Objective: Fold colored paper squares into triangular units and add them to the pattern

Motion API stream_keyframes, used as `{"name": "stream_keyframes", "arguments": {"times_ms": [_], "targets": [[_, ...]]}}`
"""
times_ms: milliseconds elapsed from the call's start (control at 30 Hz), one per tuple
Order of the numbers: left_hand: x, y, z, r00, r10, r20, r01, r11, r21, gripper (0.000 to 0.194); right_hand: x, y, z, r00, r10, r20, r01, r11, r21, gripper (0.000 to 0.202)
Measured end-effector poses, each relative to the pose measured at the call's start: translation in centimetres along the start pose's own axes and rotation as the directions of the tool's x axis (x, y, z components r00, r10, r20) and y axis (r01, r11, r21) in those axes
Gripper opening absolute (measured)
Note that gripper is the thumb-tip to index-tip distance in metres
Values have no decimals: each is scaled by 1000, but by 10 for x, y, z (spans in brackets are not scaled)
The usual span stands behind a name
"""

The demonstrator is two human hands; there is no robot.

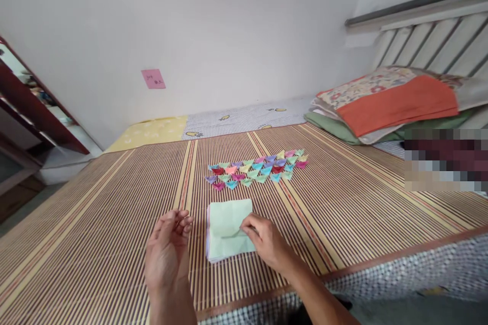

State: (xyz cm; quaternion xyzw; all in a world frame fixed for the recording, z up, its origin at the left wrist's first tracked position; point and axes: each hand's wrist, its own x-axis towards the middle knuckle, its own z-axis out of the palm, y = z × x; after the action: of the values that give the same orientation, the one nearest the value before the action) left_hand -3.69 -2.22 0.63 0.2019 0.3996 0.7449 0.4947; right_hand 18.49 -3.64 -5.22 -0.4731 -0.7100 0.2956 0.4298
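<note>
A stack of square paper sheets [229, 213] lies on the striped mat, pale green on top with pinkish-lilac edges showing at its left side. My right hand [269, 241] reaches over the stack's right edge, thumb and index finger pinched on a light green paper sheet [231, 228] whose lower edge is raised a little and casts a shadow. Left of the stack, my left hand [170, 246] hovers palm inward, fingers loosely curled, with nothing visible in it. Beyond the stack, small folded paper pieces [253, 175] in many colours sit in several rows.
The striped bamboo mat [114, 223] covers a bed against a white wall. Folded bedding [396, 106] is piled at the right by a slatted headboard [430, 45]. A pink note [153, 79] hangs on the wall. Checked fabric [419, 269] borders the mat's front edge.
</note>
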Motion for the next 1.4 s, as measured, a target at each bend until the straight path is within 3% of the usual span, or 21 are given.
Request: {"name": "stream_keyframes", "arguments": {"times_ms": [133, 267, 367, 467, 667, 833, 1033, 1400], "targets": [[5, -7, -3, 999, -15, 36, 13, 998, 67, 29, 5, -5, -18, 979, 47, -197, -26, 994, 106, 19], [-3, -10, 6, 986, -51, 156, 10, 967, 253, 44, 19, -24, -44, 929, 122, -350, -35, 969, 246, 25], [-15, -10, 19, 952, -92, 292, -3, 951, 309, 55, 30, -36, -47, 929, 234, -287, -19, 803, 596, 26], [-23, -9, 27, 910, -163, 381, 56, 960, 275, 54, 36, -40, -35, 946, 252, -202, -25, 682, 730, 26], [-22, -6, 23, 950, -116, 291, 43, 968, 247, 30, 33, -41, -23, 954, 269, -135, -82, 665, 743, 25], [-21, -8, 22, 947, -101, 306, 3, 952, 305, 38, 32, -41, -25, 952, 269, -150, -102, 735, 671, 32], [-20, -15, 22, 936, -78, 342, -34, 950, 310, 47, 31, -36, -25, 933, 303, -193, -112, 755, 646, 36], [-24, -15, 24, 926, -122, 356, 9, 953, 303, 30, 31, -32, -27, 947, 218, -236, -81, 873, 481, 38]]}}
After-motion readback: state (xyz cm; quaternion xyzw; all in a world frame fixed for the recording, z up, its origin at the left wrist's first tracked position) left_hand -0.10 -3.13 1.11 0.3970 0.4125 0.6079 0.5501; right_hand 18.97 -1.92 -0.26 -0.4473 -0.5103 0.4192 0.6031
